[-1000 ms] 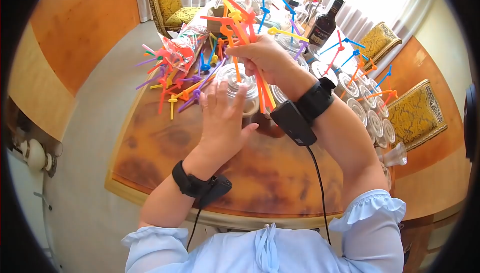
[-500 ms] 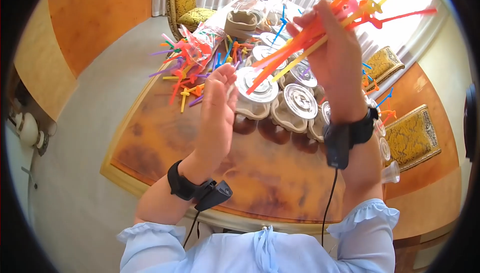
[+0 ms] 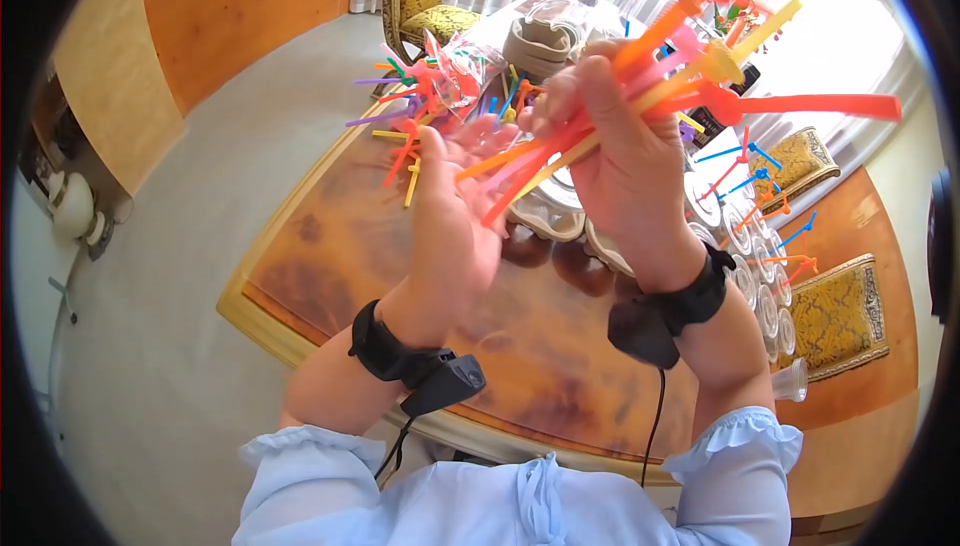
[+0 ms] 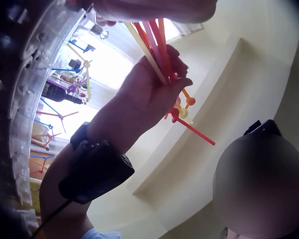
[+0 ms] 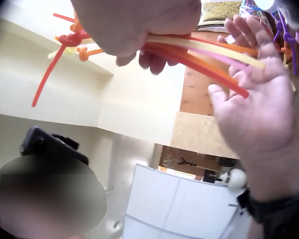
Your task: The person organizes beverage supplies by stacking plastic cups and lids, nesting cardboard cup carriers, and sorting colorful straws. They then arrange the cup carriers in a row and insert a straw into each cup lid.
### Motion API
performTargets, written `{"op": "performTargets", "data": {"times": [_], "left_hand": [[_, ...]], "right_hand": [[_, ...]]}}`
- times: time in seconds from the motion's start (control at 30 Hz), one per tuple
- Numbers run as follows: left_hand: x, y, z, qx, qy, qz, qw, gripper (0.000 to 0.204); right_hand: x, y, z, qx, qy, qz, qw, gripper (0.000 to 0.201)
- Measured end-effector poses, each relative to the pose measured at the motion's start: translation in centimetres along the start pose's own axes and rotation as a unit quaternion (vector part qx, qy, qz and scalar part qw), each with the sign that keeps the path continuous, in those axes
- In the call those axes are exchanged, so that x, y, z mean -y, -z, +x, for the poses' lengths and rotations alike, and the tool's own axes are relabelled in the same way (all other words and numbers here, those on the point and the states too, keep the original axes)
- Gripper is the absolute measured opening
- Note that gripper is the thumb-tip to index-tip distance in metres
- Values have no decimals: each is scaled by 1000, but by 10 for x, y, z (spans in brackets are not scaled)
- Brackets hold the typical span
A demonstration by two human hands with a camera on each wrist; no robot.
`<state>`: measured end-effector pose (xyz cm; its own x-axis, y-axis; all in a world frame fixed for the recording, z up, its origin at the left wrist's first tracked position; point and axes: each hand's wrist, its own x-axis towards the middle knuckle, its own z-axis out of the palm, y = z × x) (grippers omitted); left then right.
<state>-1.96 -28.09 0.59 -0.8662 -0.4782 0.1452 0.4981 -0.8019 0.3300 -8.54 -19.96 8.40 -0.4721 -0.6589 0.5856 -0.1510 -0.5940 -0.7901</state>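
The person's right hand (image 3: 635, 161) grasps a bunch of straws (image 3: 720, 104), its fingers and thumb curled round them. The bunch is red, orange, yellow and pink, and is held up above the table (image 3: 330, 256). The knotted ends fan out beyond the hand, away from the person; one red straw sticks out well to the right. The plain ends slant down toward the left hand (image 3: 455, 201), which is released, palm turned up toward the straws and fingers loosely extended, not wrapped round anything. The straw tips lie right at that palm; whether they touch it cannot be told.

Past the left hand, a clear plastic bag (image 3: 465, 76) with coloured straws lies on the table, and more loose straws (image 3: 405, 161) spread beside it, among them red, yellow and purple ones. A beige container (image 3: 540, 46) stands behind the hands. Lidded containers (image 3: 545, 218) stand below the right hand, partly hidden by it. To the right, lidded clear cups (image 3: 768, 316) line the table edge, several with blue, red or orange straws standing in them. A yellow patterned chair (image 3: 835, 316) is beyond the cups.
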Motion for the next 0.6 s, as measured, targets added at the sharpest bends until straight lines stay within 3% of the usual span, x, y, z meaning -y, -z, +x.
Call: {"op": "performTargets", "data": {"times": [0.03, 0.13, 0.17, 0.2, 0.23, 0.27, 0.33, 0.37, 0.4, 0.43, 0.6], "left_hand": [[-5, 3, 6, -51, -61, 73, 994, 55], [-29, 22, 27, -142, -176, 122, 966, 51], [-35, 25, 30, -157, -179, 120, 964, 51], [-40, 27, 33, -170, -182, 117, 961, 50], [-44, 29, 35, -183, -185, 114, 959, 50], [-47, 32, 36, -171, -159, 102, 967, 50], [-53, 37, 39, -146, -106, 77, 981, 52], [-57, 38, 40, -127, -80, 109, 983, 52], [-60, 38, 41, -108, -54, 141, 983, 52], [-62, 39, 42, -89, -28, 173, 981, 53], [-58, 44, 42, -33, -46, 392, 918, 52]], "right_hand": [[0, 7, 8, 15, 18, -102, 995, 8], [2, 45, 53, 124, 71, -180, 973, 7], [10, 40, 61, 128, 50, -370, 919, 6], [-12, 57, 75, 161, 116, -436, 878, 7], [-16, 63, 81, 226, 65, -464, 854, 11], [-20, 69, 84, 289, 13, -489, 823, 15], [-42, 75, 90, 381, 44, -576, 722, 19], [-54, 81, 92, 412, -10, -585, 699, 18], [-66, 87, 95, 468, 25, -535, 703, 18], [-74, 88, 94, 482, -7, -547, 684, 20], [-113, 94, 99, 561, -99, -587, 575, 33]]}}
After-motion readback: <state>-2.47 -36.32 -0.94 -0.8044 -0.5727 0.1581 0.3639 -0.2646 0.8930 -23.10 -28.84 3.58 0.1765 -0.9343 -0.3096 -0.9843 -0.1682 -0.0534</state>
